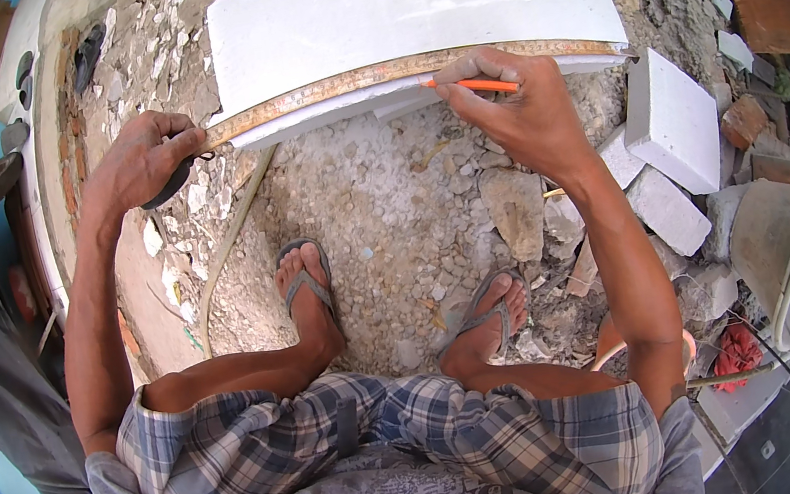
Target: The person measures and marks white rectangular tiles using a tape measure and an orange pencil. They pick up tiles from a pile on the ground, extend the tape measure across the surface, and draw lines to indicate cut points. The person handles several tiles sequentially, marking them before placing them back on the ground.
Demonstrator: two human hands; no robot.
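A large white block (412,7) lies in front of me with a worn yellow tape measure (333,94) stretched along its near edge. My left hand (146,161) is closed on the tape's case end, just past the block's left corner; a dark part of the case shows under the fingers. In my right hand (521,103) an orange pencil (484,86) is pinched, its tip at the tape near the block's edge. The fingers of that hand also rest against the tape. The tape's far end reaches the block's right corner.
White block pieces (670,122) and rubble lie to the right, with a dirty bucket (786,242) tipped on its side. A hose (230,235) runs over the gravel ground (370,210) at left. My sandalled feet stand apart below the block.
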